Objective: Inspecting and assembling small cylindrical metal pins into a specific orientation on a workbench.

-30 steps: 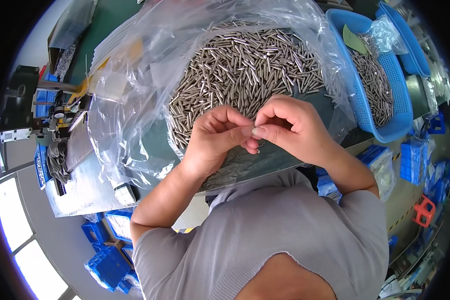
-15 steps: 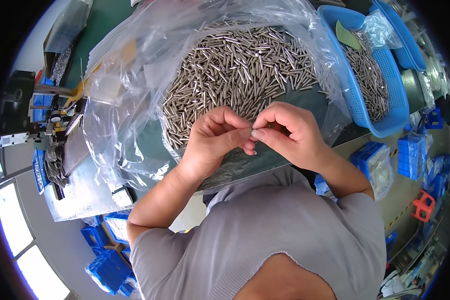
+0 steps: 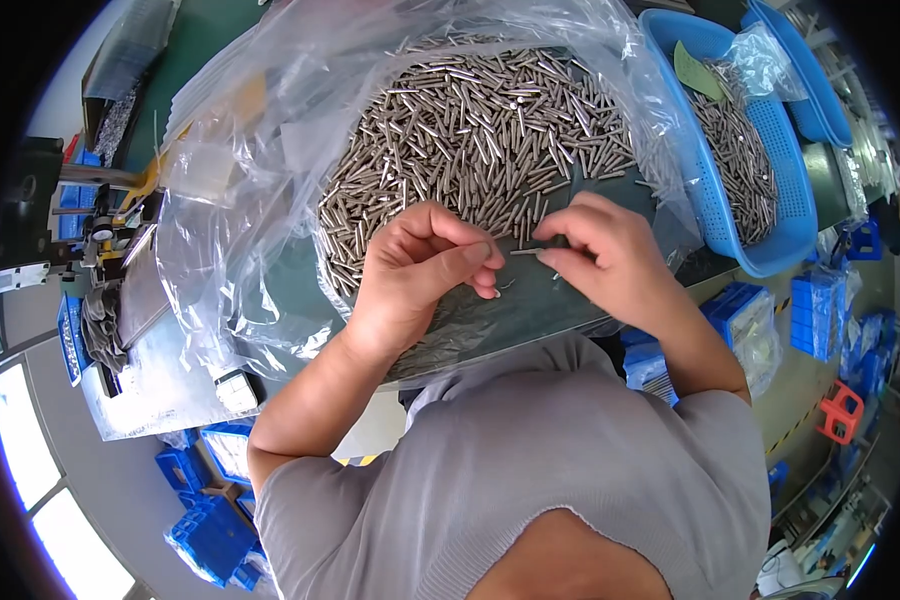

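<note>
A heap of small silver metal pins point(image 3: 480, 125) lies in an open clear plastic bag point(image 3: 260, 190) on a green table. Just in front of the heap, my right hand point(image 3: 600, 250) pinches one thin metal pin point(image 3: 526, 251) by its end, held level and pointing left. My left hand point(image 3: 420, 270) is curled beside it, fingertips close to the pin's free end; whether it holds something small I cannot tell.
A blue plastic basket point(image 3: 770, 230) with more pins stands at the right, another blue basket point(image 3: 820, 100) behind it. Tools and a metal tray point(image 3: 120, 310) crowd the left. Blue bins point(image 3: 210, 520) sit on the floor below, a red stool point(image 3: 838, 412) at right.
My hands, pressed together fingertip to fingertip before, have drawn slightly apart. The pin now shows between them, held by my right hand.
</note>
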Motion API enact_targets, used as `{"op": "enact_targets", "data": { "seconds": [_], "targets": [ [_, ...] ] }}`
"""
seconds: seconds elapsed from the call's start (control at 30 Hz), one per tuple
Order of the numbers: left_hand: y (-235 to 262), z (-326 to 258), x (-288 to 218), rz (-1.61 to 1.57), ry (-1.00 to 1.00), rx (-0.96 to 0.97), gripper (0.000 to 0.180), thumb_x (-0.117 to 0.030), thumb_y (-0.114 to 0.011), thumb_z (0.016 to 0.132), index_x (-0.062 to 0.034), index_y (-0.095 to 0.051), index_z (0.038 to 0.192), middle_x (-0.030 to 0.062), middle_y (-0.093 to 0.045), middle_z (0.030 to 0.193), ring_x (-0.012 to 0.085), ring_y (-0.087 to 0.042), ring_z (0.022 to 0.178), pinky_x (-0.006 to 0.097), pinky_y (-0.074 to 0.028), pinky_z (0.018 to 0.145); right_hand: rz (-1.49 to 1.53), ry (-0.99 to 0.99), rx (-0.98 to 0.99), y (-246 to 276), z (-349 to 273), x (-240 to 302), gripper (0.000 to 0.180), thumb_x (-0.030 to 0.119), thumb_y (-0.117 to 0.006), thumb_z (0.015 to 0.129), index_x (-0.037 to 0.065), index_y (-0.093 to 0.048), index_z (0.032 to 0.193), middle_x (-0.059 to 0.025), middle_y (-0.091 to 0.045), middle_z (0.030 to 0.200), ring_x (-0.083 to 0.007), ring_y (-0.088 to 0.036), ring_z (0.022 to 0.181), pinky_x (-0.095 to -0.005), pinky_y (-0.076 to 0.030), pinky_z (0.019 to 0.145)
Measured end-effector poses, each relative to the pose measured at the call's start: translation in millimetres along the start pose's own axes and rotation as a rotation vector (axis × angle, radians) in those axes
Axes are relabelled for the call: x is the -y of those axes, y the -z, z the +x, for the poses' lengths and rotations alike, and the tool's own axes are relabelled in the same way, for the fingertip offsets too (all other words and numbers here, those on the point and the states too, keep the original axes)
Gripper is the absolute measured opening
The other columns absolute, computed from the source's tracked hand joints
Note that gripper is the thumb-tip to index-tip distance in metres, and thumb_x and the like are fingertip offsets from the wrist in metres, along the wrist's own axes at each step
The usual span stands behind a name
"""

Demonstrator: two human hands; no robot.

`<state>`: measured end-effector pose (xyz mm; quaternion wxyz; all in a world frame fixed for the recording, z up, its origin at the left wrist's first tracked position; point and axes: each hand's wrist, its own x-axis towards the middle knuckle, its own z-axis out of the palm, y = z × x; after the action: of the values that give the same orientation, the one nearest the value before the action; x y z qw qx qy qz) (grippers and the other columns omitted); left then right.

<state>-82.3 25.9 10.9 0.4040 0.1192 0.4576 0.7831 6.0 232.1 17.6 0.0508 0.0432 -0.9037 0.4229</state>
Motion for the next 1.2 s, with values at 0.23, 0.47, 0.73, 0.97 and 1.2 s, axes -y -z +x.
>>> {"op": "enact_targets", "data": {
  "seconds": [0.23,0.47,0.73,0.97,1.2],
  "targets": [
    [-1.2,0.2,1.4,0.014,0.029,0.033,0.002,0.001,-0.057,0.086,0.0023,-0.055,0.087,0.0145,-0.064,0.084,0.0158,-0.062,0.068,0.029,-0.054,0.065,-0.019,0.107,-0.066,-5.8,-0.3,0.0,0.012,0.003,-0.067,0.074,0.004,-0.06,0.084,-0.0064,-0.053,0.077,-0.021,-0.056,0.063,-0.0302,-0.043,0.055],
    [0.1,-0.2,3.2,-0.035,0.064,0.091,0.004,0.001,-0.056,0.087,0.0032,-0.054,0.089,0.0155,-0.064,0.085,0.0168,-0.063,0.07,0.03,-0.055,0.064,0.346,0.104,-0.072,0.6,6.8,11.7,0.009,-0.002,-0.066,0.077,0.001,-0.059,0.082,-0.004,-0.053,0.076,-0.0114,-0.051,0.063,-0.0231,-0.039,0.055],
    [0.5,-0.5,2.8,-0.032,0.075,0.09,0.005,0.001,-0.057,0.086,0.0034,-0.055,0.09,0.0146,-0.064,0.084,0.0176,-0.064,0.071,0.03,-0.055,0.065,0.362,0.125,-0.059,-1.6,8.1,14.6,0.01,-0.001,-0.066,0.077,0.001,-0.058,0.082,-0.004,-0.054,0.077,-0.011,-0.051,0.065,-0.0227,-0.04,0.055],
    [2.9,-1.6,5.8,-0.02,0.064,0.123,0.005,0.002,-0.057,0.086,0.0041,-0.055,0.09,0.013,-0.063,0.081,0.0184,-0.065,0.071,0.03,-0.055,0.065,0.615,-0.156,0.109,-8.0,16.0,23.0,0.014,0.003,-0.07,0.077,0.001,-0.057,0.081,-0.0034,-0.055,0.077,-0.0071,-0.051,0.064,-0.0205,-0.04,0.055],
    [-2.7,-1.5,4.3,-0.019,0.063,0.076,0.002,0.004,-0.057,0.085,0.0036,-0.055,0.086,0.0133,-0.064,0.08,0.0175,-0.064,0.068,0.029,-0.055,0.063,0.345,0.155,-0.214,-20.2,3.4,19.4,0.009,0.005,-0.065,0.081,0.001,-0.058,0.079,-0.0013,-0.055,0.07,-0.0058,-0.051,0.061,-0.0202,-0.041,0.053]
  ]
}}
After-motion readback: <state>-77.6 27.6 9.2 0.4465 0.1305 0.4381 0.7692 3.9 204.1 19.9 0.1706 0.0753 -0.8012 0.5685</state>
